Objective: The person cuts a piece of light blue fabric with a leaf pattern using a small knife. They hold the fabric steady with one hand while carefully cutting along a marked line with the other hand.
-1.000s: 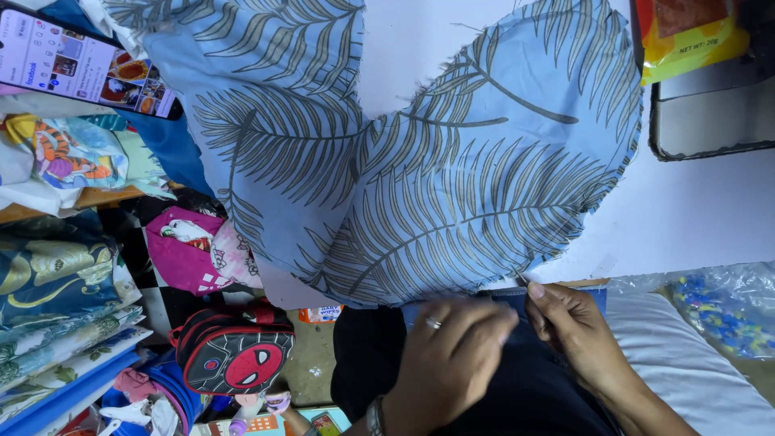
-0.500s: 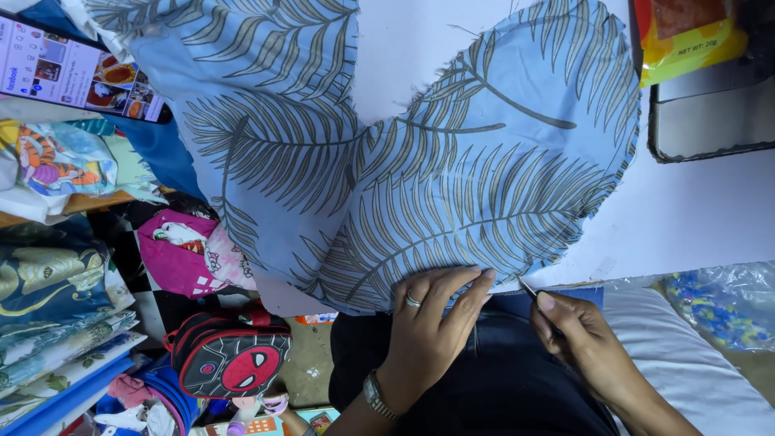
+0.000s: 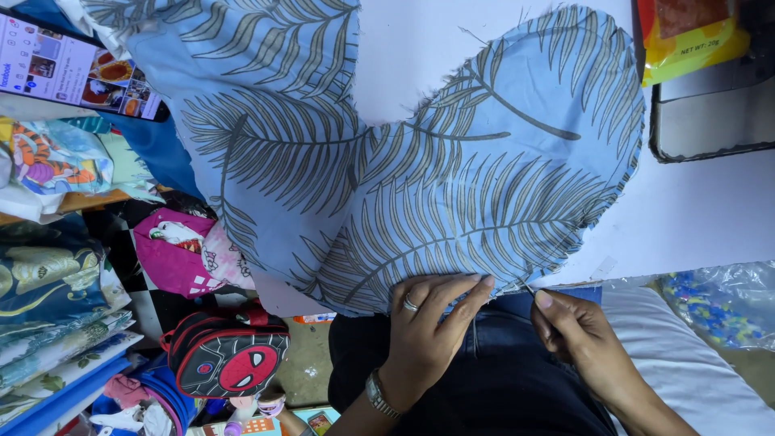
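A light blue cloth (image 3: 452,169) printed with grey leaf fronds lies spread on a white tabletop (image 3: 694,218), its frayed near edge hanging toward me. My left hand (image 3: 428,327), with a ring and a wristwatch, lies over that near edge, fingers together and gripping the cloth. Just to the right, my right hand (image 3: 577,335) pinches a thin needle (image 3: 529,289) between thumb and fingertips. The needle's tip is at the cloth's edge. My dark-clad lap (image 3: 492,387) is below both hands.
A yellow and orange packet (image 3: 686,36) and a dark-framed tray (image 3: 710,113) sit at the top right. A phone (image 3: 73,73) lies at the top left. Folded fabrics (image 3: 48,299), a pink bag (image 3: 173,258) and a black and red backpack (image 3: 230,359) crowd the left.
My left hand has moved up from beside the right hand onto the cloth's near edge. My right hand has shifted slightly right with the needle.
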